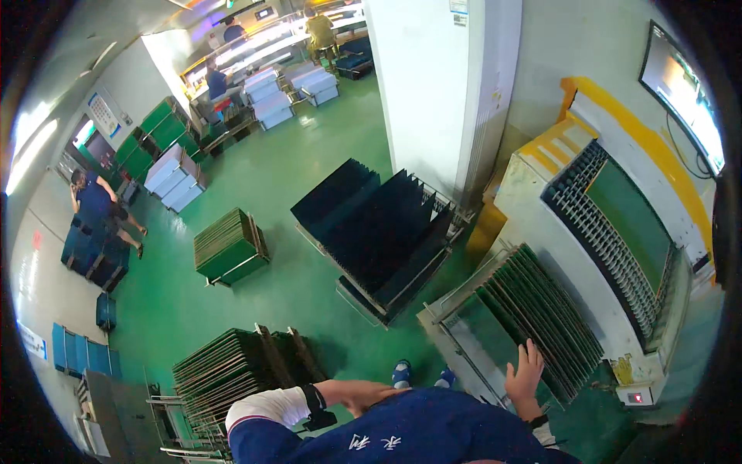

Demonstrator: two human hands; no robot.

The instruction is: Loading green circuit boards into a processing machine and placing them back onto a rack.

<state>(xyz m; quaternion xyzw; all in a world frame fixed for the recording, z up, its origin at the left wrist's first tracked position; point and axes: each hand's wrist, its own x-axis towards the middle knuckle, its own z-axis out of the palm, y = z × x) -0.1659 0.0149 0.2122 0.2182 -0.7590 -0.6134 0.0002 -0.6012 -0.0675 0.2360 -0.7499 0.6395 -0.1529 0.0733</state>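
Note:
My left hand [369, 396] lies against the front of my dark blue shirt, fingers stretched out with nothing visible in them; part of it is hidden by the shirt. A dark band circles that wrist. My right hand [525, 373] is raised with spread fingers over the near end of a rack of upright green panels [533, 317]. It holds nothing, and I cannot tell whether it touches a panel. Beyond that rack, a large green panel [632, 220] rests on the rollers [599, 240] of a white and yellow machine [541, 158].
A rack of dark panels [371, 224] stands ahead by a white pillar [421, 85]. Racks of green panels stand to the left [224, 371] and farther off [229, 243]. A screen [684, 93] hangs at right. Several people are in the background, one walking [97, 197] at far left.

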